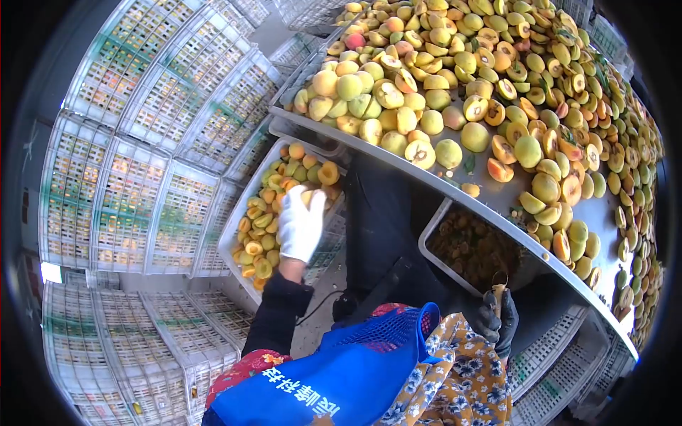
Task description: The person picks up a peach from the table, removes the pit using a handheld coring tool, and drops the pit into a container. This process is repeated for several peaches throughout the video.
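Observation:
My left hand (pixel 301 226), in a white glove, reaches over a white crate (pixel 229 241) of cut peach halves (pixel 261 248). A peach half (pixel 307 197) shows between its thumb and fingers, slightly blurred. On the lower right my right hand (pixel 497 323), in a dark glove, is wrapped around the pale handle of a pitting tool (pixel 499 285). The tool's thin metal loop points up, close to the rim of a bin (pixel 430 238) holding dark brown bits, perhaps pits.
A metal table (pixel 455 186) heaped with whole and halved peaches (pixel 490 71) runs across the front and right. Stacked plastic crates (pixel 135 192) full of fruit stand along the left. More crates (pixel 550 348) sit below the table at lower right. A blue apron (pixel 305 383) covers my lap.

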`<action>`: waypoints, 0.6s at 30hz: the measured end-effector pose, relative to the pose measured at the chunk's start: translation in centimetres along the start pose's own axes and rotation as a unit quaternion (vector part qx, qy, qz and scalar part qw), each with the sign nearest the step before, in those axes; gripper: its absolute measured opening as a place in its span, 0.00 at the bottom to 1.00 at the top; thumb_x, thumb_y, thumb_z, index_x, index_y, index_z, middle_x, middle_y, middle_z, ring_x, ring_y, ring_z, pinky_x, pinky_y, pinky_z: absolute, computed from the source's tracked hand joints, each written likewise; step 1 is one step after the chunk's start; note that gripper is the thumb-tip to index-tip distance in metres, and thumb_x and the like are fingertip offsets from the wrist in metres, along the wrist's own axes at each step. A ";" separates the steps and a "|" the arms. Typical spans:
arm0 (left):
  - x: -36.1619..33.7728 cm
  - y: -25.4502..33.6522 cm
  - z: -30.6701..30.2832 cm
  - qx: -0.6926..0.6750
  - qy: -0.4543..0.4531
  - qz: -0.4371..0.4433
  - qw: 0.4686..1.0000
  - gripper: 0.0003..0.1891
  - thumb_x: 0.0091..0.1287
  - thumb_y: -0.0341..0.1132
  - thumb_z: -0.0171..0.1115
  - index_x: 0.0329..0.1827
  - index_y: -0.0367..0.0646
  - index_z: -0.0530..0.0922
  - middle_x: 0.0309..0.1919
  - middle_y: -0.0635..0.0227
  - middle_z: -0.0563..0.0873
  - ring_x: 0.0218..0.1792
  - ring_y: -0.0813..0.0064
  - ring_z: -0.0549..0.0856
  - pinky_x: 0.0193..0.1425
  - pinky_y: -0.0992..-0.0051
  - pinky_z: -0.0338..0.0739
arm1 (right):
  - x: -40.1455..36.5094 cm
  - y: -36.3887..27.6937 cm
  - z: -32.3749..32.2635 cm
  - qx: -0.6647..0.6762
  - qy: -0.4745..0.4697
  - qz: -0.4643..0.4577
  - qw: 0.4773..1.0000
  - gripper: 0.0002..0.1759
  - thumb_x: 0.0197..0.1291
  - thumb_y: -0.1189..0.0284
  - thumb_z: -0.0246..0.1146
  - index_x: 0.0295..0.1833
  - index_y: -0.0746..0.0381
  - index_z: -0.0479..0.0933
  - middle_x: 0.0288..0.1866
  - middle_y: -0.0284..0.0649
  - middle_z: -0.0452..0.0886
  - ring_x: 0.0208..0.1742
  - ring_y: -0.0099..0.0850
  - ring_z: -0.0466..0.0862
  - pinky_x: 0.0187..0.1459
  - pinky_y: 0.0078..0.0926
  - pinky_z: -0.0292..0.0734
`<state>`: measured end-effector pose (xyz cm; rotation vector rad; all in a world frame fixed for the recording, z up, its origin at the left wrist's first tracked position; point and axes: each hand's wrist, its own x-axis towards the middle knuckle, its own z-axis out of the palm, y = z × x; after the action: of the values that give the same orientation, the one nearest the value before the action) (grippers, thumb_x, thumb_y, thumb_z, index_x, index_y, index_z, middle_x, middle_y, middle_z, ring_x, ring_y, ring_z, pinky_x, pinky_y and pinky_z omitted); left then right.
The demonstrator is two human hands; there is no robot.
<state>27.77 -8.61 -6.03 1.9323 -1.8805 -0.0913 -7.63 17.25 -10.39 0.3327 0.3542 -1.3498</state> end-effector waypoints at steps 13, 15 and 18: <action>7.0 22.7 5.4 -0.086 -0.081 0.346 0.931 0.22 0.73 0.45 0.63 0.66 0.44 0.77 0.56 0.52 0.84 0.53 0.49 0.85 0.56 0.57 0.82 | 1.2 0.1 2.4 -0.135 0.072 -0.027 0.988 0.20 0.78 0.54 0.59 0.44 0.63 0.76 0.24 0.32 0.72 0.18 0.21 0.70 0.18 0.18 0.65; 8.7 26.3 9.6 -0.017 -0.110 0.417 0.902 0.24 0.69 0.46 0.65 0.65 0.47 0.77 0.56 0.53 0.83 0.50 0.49 0.84 0.55 0.55 0.82 | 1.1 0.2 2.1 -0.151 0.074 -0.046 0.985 0.20 0.78 0.55 0.59 0.44 0.63 0.76 0.25 0.32 0.72 0.18 0.20 0.70 0.19 0.18 0.66; 9.0 28.2 13.5 0.027 -0.196 0.452 0.870 0.26 0.63 0.48 0.69 0.64 0.54 0.77 0.58 0.50 0.82 0.53 0.45 0.84 0.57 0.50 0.81 | 0.6 0.7 1.4 -0.185 0.117 -0.091 0.972 0.20 0.79 0.55 0.58 0.42 0.62 0.77 0.27 0.31 0.73 0.20 0.20 0.70 0.21 0.18 0.66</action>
<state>-2.65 -20.21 -5.95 0.9091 -2.8896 -0.1453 -6.79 16.26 -9.31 0.1500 0.8384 -1.3923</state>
